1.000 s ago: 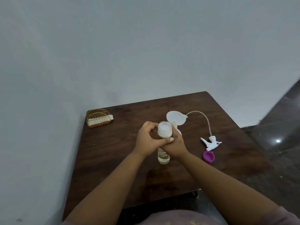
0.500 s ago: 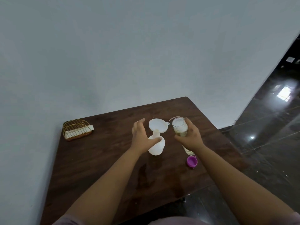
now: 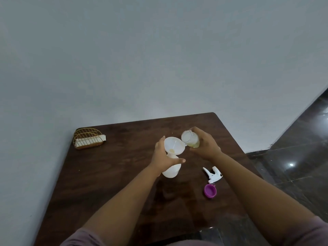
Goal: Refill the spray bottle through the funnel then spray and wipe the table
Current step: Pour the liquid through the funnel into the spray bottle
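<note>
My right hand's [image 3: 204, 146] fingers grip a tilted clear plastic jar [image 3: 190, 140] over the white funnel [image 3: 174, 145]; left hand [image 3: 164, 157] steadies the light, tippy white spray bottle [image 3: 171, 170] at its shoulder.

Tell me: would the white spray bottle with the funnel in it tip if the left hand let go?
Possibly. The funnel is wide and sits high in the spray bottle, making it top-heavy. The bottle looks like light plastic, so a nudge could topple it. The left hand steadying it seems wise.

There is one dark brown wooden table [image 3: 110, 174]. On it sit one white plastic spray bottle [image 3: 171, 170], one white plastic funnel [image 3: 173, 145], one white spray trigger top [image 3: 213, 174], one purple round cap [image 3: 210, 190] and one gold wire basket [image 3: 87, 138]. Two hands, left [image 3: 164, 157] and right [image 3: 205, 145], and one small clear jar [image 3: 190, 140].
</note>
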Demonstrator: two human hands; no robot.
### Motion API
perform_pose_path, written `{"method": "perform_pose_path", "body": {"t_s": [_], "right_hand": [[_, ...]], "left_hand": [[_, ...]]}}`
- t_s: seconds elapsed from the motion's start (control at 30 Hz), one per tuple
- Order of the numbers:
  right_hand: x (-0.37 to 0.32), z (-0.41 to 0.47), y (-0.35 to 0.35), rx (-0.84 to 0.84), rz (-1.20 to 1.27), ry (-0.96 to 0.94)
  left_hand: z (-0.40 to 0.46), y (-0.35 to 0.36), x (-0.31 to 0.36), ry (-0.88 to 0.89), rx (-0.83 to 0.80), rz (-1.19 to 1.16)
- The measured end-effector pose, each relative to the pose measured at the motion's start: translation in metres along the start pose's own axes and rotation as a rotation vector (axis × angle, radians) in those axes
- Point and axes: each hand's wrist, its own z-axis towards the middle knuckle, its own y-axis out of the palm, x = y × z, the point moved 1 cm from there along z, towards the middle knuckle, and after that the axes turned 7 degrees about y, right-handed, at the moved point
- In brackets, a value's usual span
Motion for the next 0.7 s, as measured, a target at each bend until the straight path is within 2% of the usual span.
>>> {"method": "perform_pose_path", "body": {"t_s": [0.2, 0.7], "right_hand": [[-0.005, 0.018, 0.004, -0.085, -0.052, -0.071], [-0.007, 0.039, 0.012, -0.159, -0.283, -0.195]], "left_hand": [[0.0, 0.003, -0.004, -0.009, 0.07, -0.073], [0.001, 0.004, -0.012, -0.011, 0.07, -0.153]]}}
